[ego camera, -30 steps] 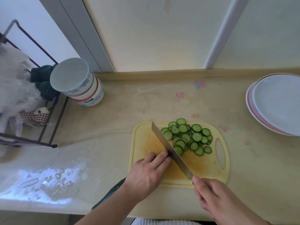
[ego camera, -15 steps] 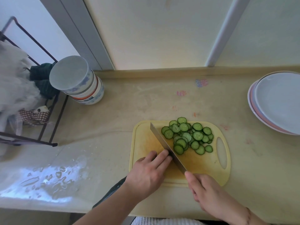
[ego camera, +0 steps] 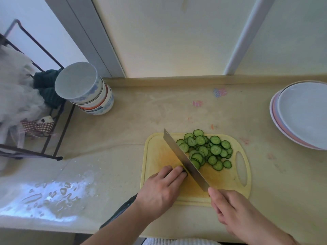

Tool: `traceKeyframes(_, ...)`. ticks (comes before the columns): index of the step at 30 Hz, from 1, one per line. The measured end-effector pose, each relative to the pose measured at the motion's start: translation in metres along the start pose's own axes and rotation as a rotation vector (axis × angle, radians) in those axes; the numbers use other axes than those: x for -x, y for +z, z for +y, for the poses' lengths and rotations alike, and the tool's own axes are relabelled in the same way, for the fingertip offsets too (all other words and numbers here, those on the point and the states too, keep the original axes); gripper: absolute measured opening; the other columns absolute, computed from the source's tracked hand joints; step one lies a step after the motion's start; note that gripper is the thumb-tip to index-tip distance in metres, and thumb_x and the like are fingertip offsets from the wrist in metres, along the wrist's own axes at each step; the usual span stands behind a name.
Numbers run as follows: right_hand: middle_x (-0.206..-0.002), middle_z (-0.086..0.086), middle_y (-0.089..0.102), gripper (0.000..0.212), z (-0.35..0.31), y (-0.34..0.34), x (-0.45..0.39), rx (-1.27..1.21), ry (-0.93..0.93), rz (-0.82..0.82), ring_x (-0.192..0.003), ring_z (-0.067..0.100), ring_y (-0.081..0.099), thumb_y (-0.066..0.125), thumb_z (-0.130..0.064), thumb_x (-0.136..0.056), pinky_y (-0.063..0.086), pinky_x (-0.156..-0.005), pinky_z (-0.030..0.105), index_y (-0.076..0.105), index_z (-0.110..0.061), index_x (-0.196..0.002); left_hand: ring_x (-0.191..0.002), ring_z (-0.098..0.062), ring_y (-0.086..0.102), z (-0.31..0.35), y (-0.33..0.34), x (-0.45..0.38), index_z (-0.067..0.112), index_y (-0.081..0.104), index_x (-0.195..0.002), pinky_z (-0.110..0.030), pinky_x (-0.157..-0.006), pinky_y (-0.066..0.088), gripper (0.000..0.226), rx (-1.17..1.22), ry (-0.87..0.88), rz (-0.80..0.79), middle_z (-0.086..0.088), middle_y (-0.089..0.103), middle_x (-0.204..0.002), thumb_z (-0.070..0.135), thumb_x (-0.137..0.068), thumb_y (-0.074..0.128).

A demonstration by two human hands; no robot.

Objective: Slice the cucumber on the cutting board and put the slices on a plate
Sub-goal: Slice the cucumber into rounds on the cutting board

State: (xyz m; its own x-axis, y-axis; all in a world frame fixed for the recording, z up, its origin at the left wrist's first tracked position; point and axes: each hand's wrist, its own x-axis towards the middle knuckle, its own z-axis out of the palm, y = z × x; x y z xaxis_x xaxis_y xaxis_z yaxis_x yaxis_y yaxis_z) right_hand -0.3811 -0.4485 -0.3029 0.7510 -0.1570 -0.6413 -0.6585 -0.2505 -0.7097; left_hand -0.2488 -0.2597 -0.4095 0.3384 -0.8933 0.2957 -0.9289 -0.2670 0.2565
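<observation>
A stack of bowls (ego camera: 86, 90) stands at far left on the counter (ego camera: 141, 112). The left hand (ego camera: 160, 190) lies on the yellow cutting board (ego camera: 159, 156), fingers curled over the dark cucumber end (ego camera: 184, 172), just beside the knife (ego camera: 184, 159). Cut slices (ego camera: 206, 149) lie beyond the blade. The right hand (ego camera: 235, 211) grips the handle. Plates (ego camera: 300, 114) sit at far right.

The left hand (ego camera: 160, 190) hides the uncut cucumber; the right hand (ego camera: 235, 212) hides the knife handle; the plates (ego camera: 300, 114) are cropped
</observation>
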Motion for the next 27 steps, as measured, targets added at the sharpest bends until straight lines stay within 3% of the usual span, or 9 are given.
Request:
traceKeyframes(7, -0.043, -0.009, 0.034, 0.055, 0.004, 0.009, 0.0, 0.112, -0.037, 0.052, -0.042, 0.004, 0.032, 0.028, -0.067, -0.084, 0.029, -0.051, 0.019, 0.042, -0.017, -0.066, -0.104, -0.028, 0.062, 0.0, 0.002, 0.0, 0.008, 0.067, -0.125, -0.036, -0.069, 0.057, 0.032, 0.002, 0.007, 0.013, -0.005, 0.062, -0.129, 0.012, -0.093, 0.067)
traceKeyframes(14, -0.042, -0.008, 0.031, 0.054, 0.006, 0.015, -0.019, 0.045, 0.01, 0.008, -0.036, 0.004, 0.028, 0.028, -0.063, -0.087, 0.025, -0.042, 0.013, 0.042, -0.014, -0.068, -0.103, -0.03, 0.063, 0.0, 0.003, 0.0, 0.008, 0.068, -0.126, -0.036, -0.071, 0.058, 0.031, -0.013, 0.019, 0.011, -0.005, 0.063, -0.13, 0.016, -0.098, 0.057)
traceKeyframes(17, -0.039, -0.008, 0.034, 0.054, 0.008, 0.015, -0.024, 0.055, 0.008, 0.035, -0.034, 0.004, 0.03, 0.028, -0.061, -0.088, 0.026, -0.042, 0.013, 0.043, -0.014, -0.067, -0.102, -0.03, 0.063, 0.001, 0.002, -0.001, 0.008, 0.069, -0.123, -0.036, -0.068, 0.057, 0.031, 0.003, -0.009, 0.03, -0.005, 0.065, -0.127, 0.016, -0.094, 0.06)
traceKeyframes(21, -0.04, -0.008, 0.035, 0.054, 0.008, 0.013, -0.02, 0.056, -0.012, 0.074, -0.036, 0.004, 0.031, 0.029, -0.062, -0.087, 0.027, -0.043, 0.014, 0.043, -0.015, -0.066, -0.105, -0.03, 0.063, 0.001, 0.002, 0.001, 0.008, 0.07, -0.122, -0.038, -0.076, 0.058, 0.029, -0.002, 0.0, 0.039, -0.005, 0.065, -0.125, 0.015, -0.095, 0.063)
traceKeyframes(27, -0.048, -0.007, 0.029, 0.056, 0.001, 0.01, -0.006, -0.055, 0.008, 0.0, -0.041, 0.007, 0.024, 0.032, -0.068, -0.083, 0.024, -0.041, 0.016, 0.04, -0.015, -0.068, -0.107, -0.03, 0.063, 0.0, 0.003, 0.001, 0.004, 0.069, -0.122, -0.039, -0.08, 0.058, 0.029, 0.033, 0.001, 0.04, -0.008, 0.064, -0.125, 0.011, -0.094, 0.066)
